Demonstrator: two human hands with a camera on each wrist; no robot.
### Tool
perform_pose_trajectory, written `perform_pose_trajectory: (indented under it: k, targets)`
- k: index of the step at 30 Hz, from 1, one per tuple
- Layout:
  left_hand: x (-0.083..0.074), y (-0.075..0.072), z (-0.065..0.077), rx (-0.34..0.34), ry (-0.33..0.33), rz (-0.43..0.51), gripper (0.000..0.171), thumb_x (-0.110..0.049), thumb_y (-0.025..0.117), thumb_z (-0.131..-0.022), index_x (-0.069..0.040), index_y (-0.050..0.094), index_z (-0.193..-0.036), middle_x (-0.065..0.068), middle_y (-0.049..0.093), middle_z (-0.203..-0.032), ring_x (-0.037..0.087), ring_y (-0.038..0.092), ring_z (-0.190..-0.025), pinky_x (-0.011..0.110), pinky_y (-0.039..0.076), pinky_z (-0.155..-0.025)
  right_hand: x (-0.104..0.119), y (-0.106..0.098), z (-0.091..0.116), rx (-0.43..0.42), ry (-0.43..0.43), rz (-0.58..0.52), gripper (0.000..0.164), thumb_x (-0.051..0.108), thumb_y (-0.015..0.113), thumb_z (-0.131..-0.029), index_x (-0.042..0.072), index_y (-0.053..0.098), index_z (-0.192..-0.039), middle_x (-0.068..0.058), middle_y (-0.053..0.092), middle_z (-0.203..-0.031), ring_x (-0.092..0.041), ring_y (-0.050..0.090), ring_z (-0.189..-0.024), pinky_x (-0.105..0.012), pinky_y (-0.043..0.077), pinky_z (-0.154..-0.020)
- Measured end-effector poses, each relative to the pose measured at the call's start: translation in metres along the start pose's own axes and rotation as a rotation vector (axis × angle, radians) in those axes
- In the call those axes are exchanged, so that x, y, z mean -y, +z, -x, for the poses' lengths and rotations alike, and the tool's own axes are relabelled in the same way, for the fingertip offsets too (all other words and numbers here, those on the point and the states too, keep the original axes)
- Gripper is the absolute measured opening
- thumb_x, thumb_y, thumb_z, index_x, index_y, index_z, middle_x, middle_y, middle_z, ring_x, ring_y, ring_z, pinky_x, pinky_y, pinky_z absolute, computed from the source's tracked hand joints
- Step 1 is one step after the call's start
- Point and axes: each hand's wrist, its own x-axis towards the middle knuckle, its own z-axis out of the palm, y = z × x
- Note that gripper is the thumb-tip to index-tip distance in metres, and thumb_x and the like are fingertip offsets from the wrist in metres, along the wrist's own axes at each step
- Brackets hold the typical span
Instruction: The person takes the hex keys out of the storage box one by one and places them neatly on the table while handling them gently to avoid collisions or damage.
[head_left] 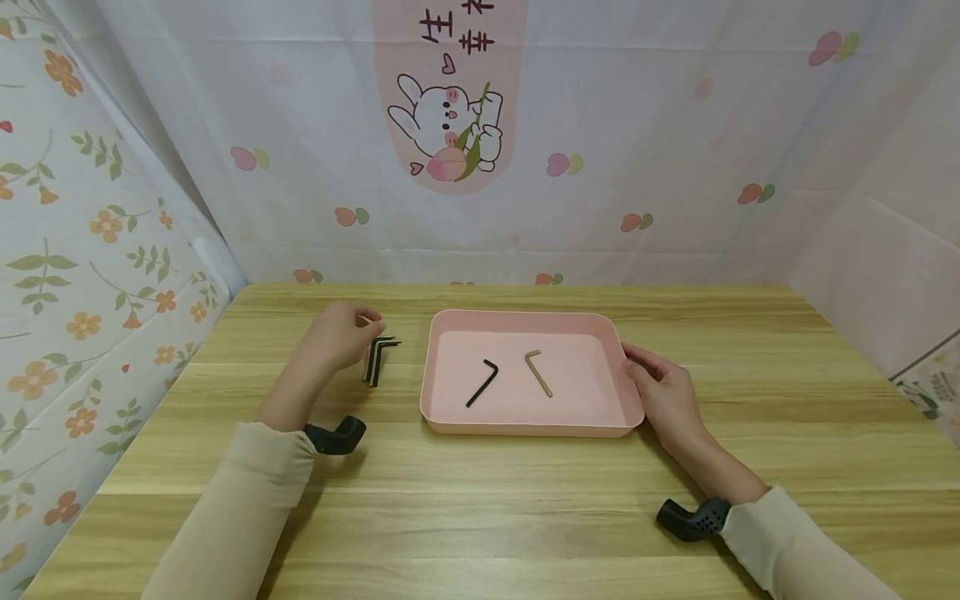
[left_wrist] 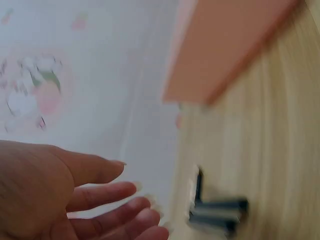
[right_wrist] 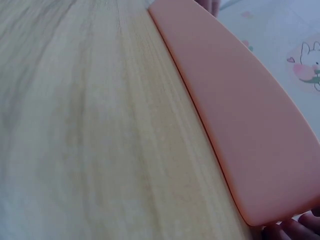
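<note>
A pink tray (head_left: pixel 581 379) lies on the table, holding a black hex key (head_left: pixel 483 385) and a brass-coloured hex key (head_left: pixel 539 375) apart from each other. At the tray's right end, my right hand (head_left: pixel 671 404) grips the wall, thumb at the rim; some of its fingertips (right_wrist: pixel 292 230) show against the tray's outer side. Left of the tray, dark hex keys (head_left: pixel 377 362) lie side by side on the wood. Just above them is my left hand (head_left: pixel 341 337), holding nothing. The left wrist view shows its fingers (left_wrist: pixel 107 195) loosely extended, apart from the blurred keys (left_wrist: pixel 215 212).
The wooden table (head_left: pixel 480 508) reaches back to a white printed curtain (head_left: pixel 637 108). A flowered cloth (head_left: pixel 82 250) hangs along the left side. Each wrist carries a black camera mount, one on the left (head_left: pixel 336 437) and one on the right (head_left: pixel 693 519).
</note>
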Motion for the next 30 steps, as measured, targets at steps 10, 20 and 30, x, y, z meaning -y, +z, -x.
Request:
perform_pose_trajectory:
  k: [10, 20, 30]
  targets:
    - [-0.052, 0.015, 0.015, 0.017, 0.193, -0.072, 0.033, -0.02, 0.058, -0.102, -0.005, 0.065, -0.13, 0.015, 0.071, -0.117, 0.029, 0.07, -0.098, 0.04, 0.057, -0.083, 0.0, 0.001, 0.001, -0.019, -0.008, 0.007, 0.048, 0.026, 0.05, -0.106, 0.008, 0.048, -0.151, -0.02, 0.052, -0.15, 0.018, 0.055, -0.1, -0.005, 0.051, -0.081]
    - [-0.08, 0.04, 0.007, 0.111, 0.318, -0.268, 0.027, -0.012, 0.064, -0.098, -0.005, 0.069, -0.123, 0.009, 0.072, -0.105, 0.022, 0.066, -0.092, 0.035, 0.056, -0.081, 0.0, 0.002, -0.001, -0.017, 0.033, -0.023, 0.046, 0.025, 0.05, -0.106, 0.012, 0.05, -0.15, -0.019, 0.054, -0.149, 0.011, 0.059, -0.108, -0.006, 0.051, -0.083]
    - [-0.096, 0.068, -0.005, 0.277, 0.322, -0.24, 0.018, -0.006, 0.063, -0.095, -0.001, 0.073, -0.11, 0.01, 0.072, -0.097, 0.013, 0.062, -0.071, 0.024, 0.053, -0.063, -0.003, 0.0, -0.003, 0.003, 0.023, -0.009, 0.047, 0.025, 0.051, -0.106, 0.007, 0.05, -0.149, -0.015, 0.05, -0.153, 0.007, 0.056, -0.117, -0.004, 0.049, -0.085]
